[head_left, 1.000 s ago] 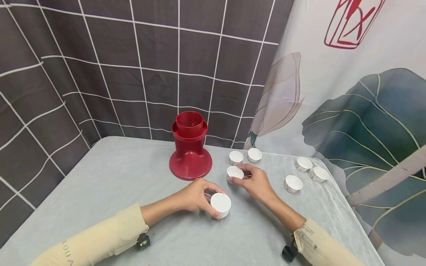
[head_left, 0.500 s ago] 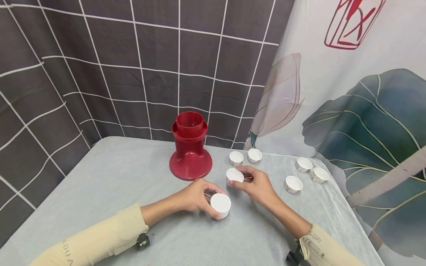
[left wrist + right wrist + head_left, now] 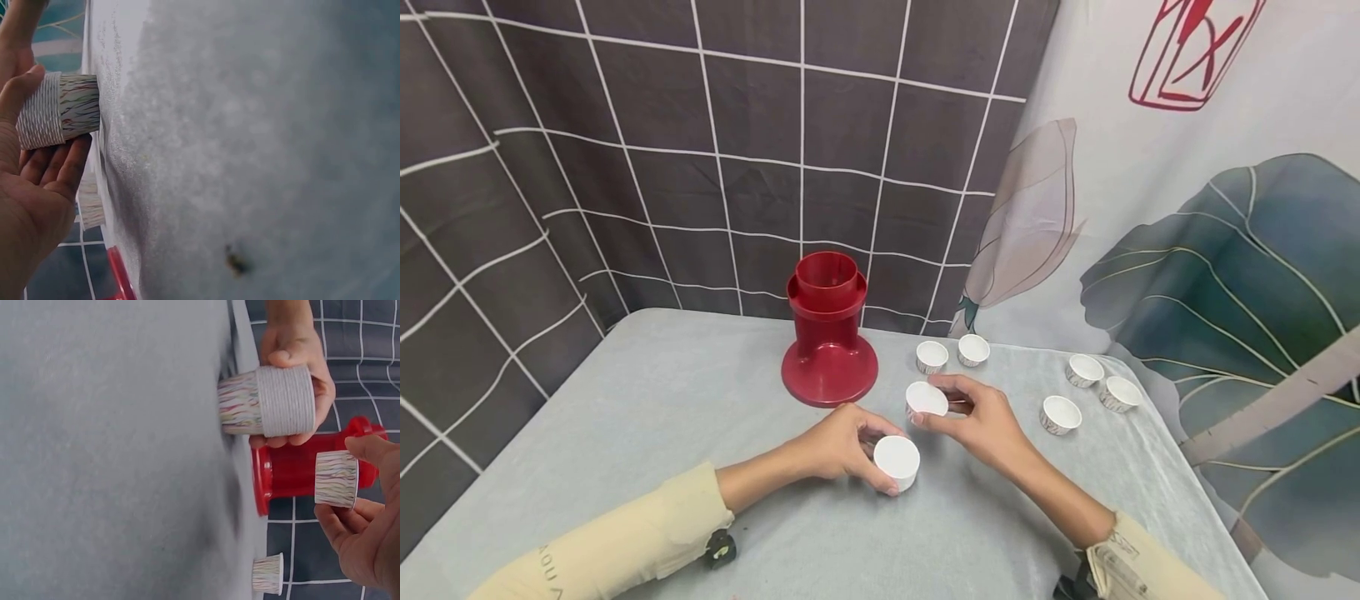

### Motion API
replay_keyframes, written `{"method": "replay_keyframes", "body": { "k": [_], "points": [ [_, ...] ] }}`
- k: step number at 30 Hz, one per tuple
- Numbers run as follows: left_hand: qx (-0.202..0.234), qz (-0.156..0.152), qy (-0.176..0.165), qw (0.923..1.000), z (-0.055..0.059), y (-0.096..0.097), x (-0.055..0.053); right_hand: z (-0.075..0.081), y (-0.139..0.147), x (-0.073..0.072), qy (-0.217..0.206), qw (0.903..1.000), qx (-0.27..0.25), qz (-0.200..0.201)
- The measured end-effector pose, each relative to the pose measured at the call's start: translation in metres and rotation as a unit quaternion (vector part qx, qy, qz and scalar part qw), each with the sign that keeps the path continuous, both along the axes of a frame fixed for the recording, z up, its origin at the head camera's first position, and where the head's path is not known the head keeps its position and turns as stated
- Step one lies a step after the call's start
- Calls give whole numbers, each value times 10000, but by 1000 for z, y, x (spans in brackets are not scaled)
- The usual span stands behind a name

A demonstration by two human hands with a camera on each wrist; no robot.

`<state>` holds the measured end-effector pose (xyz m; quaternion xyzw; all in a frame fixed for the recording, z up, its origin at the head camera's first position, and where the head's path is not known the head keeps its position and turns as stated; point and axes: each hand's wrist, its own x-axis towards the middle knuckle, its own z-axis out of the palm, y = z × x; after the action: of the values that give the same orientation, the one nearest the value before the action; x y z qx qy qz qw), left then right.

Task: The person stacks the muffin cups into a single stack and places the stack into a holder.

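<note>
In the head view my left hand [image 3: 853,450] grips a stack of nested paper baking cups [image 3: 897,461], its thumb and fingers around the side. The stack stands upright close on the cloth; in the right wrist view the packed rims of the stack [image 3: 284,401] form white ridges above a coloured streaky lower wall. My right hand [image 3: 977,417] pinches a single paper baking cup [image 3: 927,402] between thumb and fingers. This cup [image 3: 336,479] is upright and raised above the table in the right wrist view, behind and slightly right of the stack, apart from it.
A red cylindrical holder [image 3: 829,342] with a wide round base stands at the back of the cloth-covered table [image 3: 662,392]. Two loose paper cups [image 3: 932,357] sit behind my right hand, and three more paper cups [image 3: 1061,415] lie to the right. Patterned curtains hang behind.
My right hand with the single cup has shifted slightly left and nearer to me, closer to the stack. The left hand and stack have stayed in place.
</note>
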<state>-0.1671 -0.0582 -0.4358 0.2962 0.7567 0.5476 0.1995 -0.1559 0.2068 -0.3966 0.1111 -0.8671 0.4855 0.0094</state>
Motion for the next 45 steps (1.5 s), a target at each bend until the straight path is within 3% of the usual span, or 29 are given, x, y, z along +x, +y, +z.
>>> {"method": "replay_keyframes", "body": {
  "k": [17,25,45],
  "points": [
    [-2,82,-45,10000,-3,-1,3,9,-8,23,244,9943,-380,966],
    [221,-72,-189,9995,-4,0,4,5,-14,31,535,9887,-322,1365],
    [258,-66,-148,9995,-3,-1,2,-3,-13,33,821,9800,524,1737]
  ]
}}
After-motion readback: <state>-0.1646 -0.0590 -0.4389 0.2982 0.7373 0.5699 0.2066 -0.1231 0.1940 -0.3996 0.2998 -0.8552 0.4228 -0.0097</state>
